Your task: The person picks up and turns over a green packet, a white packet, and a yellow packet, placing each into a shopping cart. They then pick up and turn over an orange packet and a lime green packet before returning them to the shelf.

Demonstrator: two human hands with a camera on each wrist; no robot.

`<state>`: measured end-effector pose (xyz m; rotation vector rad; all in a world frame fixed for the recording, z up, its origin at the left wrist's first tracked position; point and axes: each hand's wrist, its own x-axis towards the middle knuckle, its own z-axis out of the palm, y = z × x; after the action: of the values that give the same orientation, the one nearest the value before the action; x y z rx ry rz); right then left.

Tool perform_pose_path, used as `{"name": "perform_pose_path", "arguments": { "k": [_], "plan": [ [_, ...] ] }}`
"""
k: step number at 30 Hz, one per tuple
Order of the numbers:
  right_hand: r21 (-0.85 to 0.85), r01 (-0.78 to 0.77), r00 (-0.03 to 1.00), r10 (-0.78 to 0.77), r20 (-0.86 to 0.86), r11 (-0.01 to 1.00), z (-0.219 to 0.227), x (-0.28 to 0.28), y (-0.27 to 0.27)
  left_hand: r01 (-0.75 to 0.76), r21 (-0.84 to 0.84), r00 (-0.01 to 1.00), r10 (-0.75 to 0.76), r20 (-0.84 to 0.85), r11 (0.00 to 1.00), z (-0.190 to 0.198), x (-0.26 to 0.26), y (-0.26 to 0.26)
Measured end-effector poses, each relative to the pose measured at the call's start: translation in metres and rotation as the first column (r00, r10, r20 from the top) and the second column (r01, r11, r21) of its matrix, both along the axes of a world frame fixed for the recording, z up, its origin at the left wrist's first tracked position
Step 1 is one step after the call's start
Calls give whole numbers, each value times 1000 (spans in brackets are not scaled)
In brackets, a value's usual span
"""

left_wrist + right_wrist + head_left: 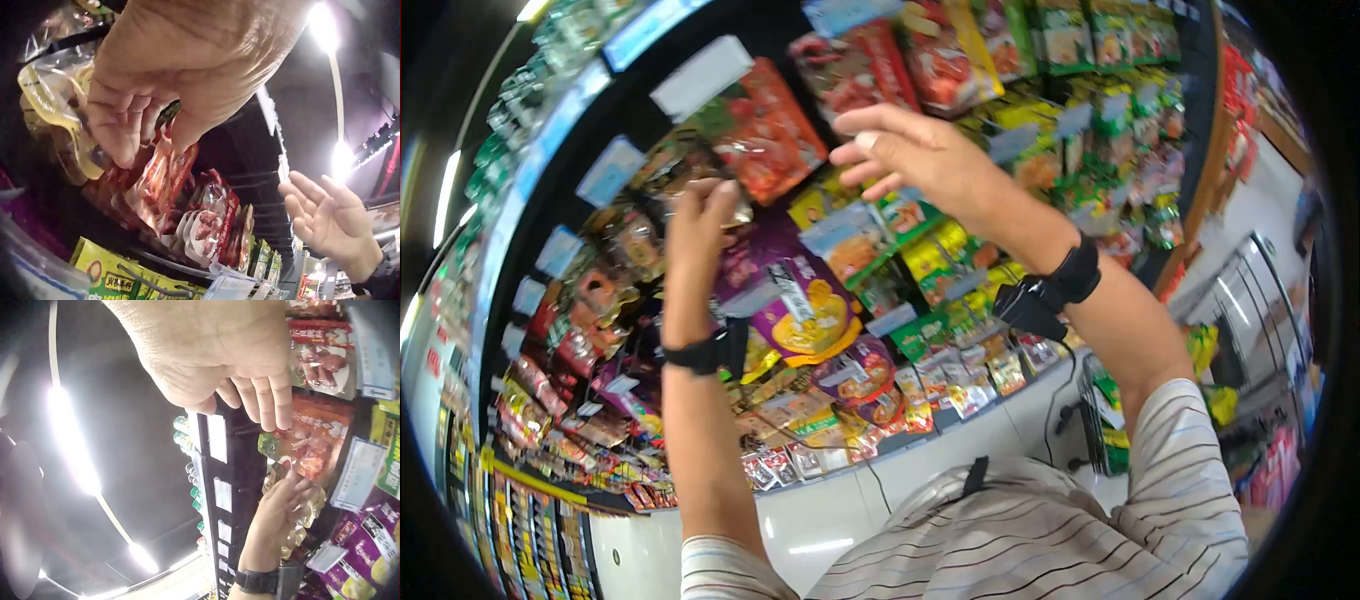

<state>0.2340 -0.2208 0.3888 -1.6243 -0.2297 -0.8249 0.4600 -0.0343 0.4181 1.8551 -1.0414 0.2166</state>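
A red-orange food packet [768, 135] with a clear, glossy wrapper hangs at the upper part of the display rack. At its lower left edge is my left hand [698, 225]. In the left wrist view the left hand [187, 69] has curled fingers and thumb at the upper edge of the red packet [159, 181], pinching it. My right hand [925, 160] is held up to the right of the packet, fingers extended and holding nothing. The right wrist view shows the right hand's straight fingers [275, 403] overlapping the top of the packet [315, 440].
Purple bags [805, 305] hang below, with yellow-green packets [940, 260] to their right. White price tags [700, 75] stick out from the hooks. A wire shopping cart [1260, 300] holding goods stands at the right. Rows of small packets line the shelf's lower edge.
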Motion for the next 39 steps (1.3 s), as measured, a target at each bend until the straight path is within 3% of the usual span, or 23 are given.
{"name": "perform_pose_path", "arguments": {
  "k": [1,3,5,7,8,9,12,13,17,20,23,26,32,39],
  "plan": [
    [49,-1,997,5,-72,999,-10,-14,7,1,18,999,-1,-39,1000,4,-21,11],
    [115,-51,995,60,-78,992,-52,-20,7,115,-111,992,-109,60,987,-4,-69,26],
    [189,-59,985,88,-149,980,-85,-42,20,153,-162,988,-147,46,975,-26,-104,37],
    [267,-55,955,129,-266,962,-119,-61,33,169,-225,983,-180,-31,960,-64,-136,39],
    [300,-44,933,147,-330,953,-140,-69,38,294,-178,949,-309,-63,939,-89,-132,45],
    [325,-29,915,156,-373,945,-161,-78,41,324,-151,917,-349,-195,934,-120,-137,44],
    [369,67,847,142,-512,927,-220,-109,52,585,74,663,-424,-617,807,-210,-160,25],
    [360,116,819,116,-562,926,-228,-127,55,649,68,555,-410,-724,758,-239,-166,19],
    [386,336,718,31,-696,859,-251,-202,69,777,97,336,-281,-899,621,-317,-192,10],
    [319,548,575,-71,-815,773,-260,-247,79,868,126,269,-242,-932,479,-336,-206,3],
    [312,615,547,-107,-830,724,-284,-282,84,906,190,295,-243,-924,377,-340,-216,-8],
    [327,647,531,-99,-842,689,-295,-306,85,895,237,353,-275,-894,378,-344,-221,-19],
    [359,644,533,-60,-844,675,-312,-356,60,858,295,406,-203,-891,421,-346,-266,-39],
    [390,608,585,-58,-809,692,-329,-461,-10,852,294,371,-101,-923,434,-348,-375,-81]
  ]
}}
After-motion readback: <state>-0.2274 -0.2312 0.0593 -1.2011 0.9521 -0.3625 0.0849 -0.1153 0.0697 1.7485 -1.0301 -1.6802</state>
